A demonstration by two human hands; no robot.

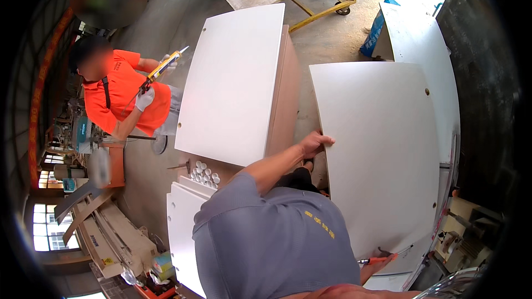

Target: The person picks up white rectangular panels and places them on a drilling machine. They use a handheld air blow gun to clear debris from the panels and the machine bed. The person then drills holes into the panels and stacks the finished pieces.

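A large white panel [377, 133] with round metal fittings near its right edge lies in front of me, to the right. My left hand [317, 142] is closed around its left edge, the thumb on the top face. Low on the right, my right hand [383, 264] is closed around a slim tool with a red-orange handle [379, 259] and a thin metal rod. The rod points right, over the panel's lower part. The tool's exact kind cannot be made out, and part of that hand is hidden.
Left of the panel stands a stack topped by another white board [233, 83]. White round caps [204, 174] lie near smaller white boards [185, 227]. A co-worker in orange [127, 91] holds a caulking gun [163, 69]. A yellow-framed cart [324, 8] stands beyond.
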